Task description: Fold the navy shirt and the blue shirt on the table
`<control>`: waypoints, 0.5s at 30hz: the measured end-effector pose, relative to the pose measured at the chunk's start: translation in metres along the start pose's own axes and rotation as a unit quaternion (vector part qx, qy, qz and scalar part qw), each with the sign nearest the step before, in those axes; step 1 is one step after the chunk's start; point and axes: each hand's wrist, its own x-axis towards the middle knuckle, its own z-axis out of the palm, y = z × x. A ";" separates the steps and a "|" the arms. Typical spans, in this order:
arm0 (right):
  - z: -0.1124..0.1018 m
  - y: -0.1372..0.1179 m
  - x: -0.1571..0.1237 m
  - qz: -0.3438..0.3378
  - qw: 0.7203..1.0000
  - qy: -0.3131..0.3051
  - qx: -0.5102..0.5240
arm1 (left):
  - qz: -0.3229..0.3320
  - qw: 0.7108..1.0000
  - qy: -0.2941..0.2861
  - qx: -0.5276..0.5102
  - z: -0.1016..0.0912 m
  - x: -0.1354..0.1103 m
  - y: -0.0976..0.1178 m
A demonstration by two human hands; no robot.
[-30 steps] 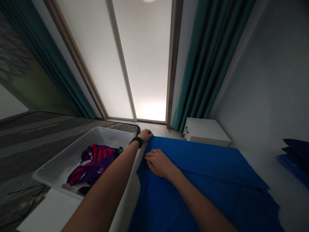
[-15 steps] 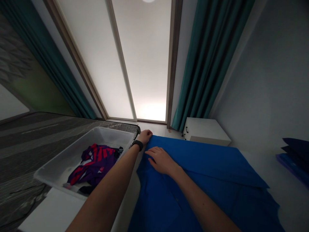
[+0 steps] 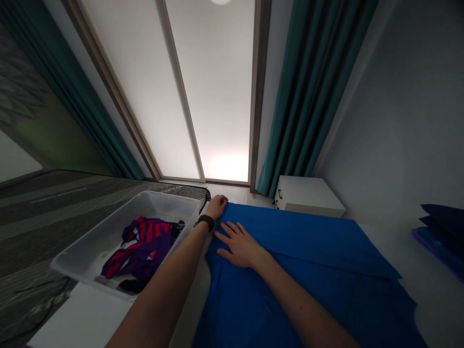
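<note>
And there it was, the shirt [image 3: 290, 290], plain matt cotton-like cloth in deep blue, soft and smooth across the table [image 3: 79, 319], whose white top showed a clean, smooth finish. Right beside it sat the bin [image 3: 163, 205], cloudy translucent plastic with a faint sheen, and inside lay a jersey [image 3: 143, 246], slick synthetic fabric in purple and red. Over on the floor, the carpet [image 3: 54, 203] looked rough and woven in grey. Behind the scene, the curtains [image 3: 319, 87] hung in dull teal cloth, the frosted panel [image 3: 217, 87] glowed matt, and the cabinet [image 3: 308, 195] gave a smooth white finish.
</note>
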 end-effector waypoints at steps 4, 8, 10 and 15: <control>-0.001 0.000 -0.002 -0.014 1.000 -0.003 -0.002 | -0.002 1.000 -0.004 -0.006 -0.001 0.001 -0.002; -0.002 -0.001 -0.003 -0.023 1.000 -0.012 0.002 | -0.010 1.000 -0.004 -0.012 -0.001 0.001 -0.002; -0.005 -0.002 -0.004 -0.022 0.999 -0.017 0.016 | -0.017 1.000 -0.001 -0.018 -0.002 0.000 -0.001; -0.017 0.004 -0.002 0.025 0.999 0.014 0.043 | -0.032 0.999 0.025 -0.036 -0.004 -0.003 0.001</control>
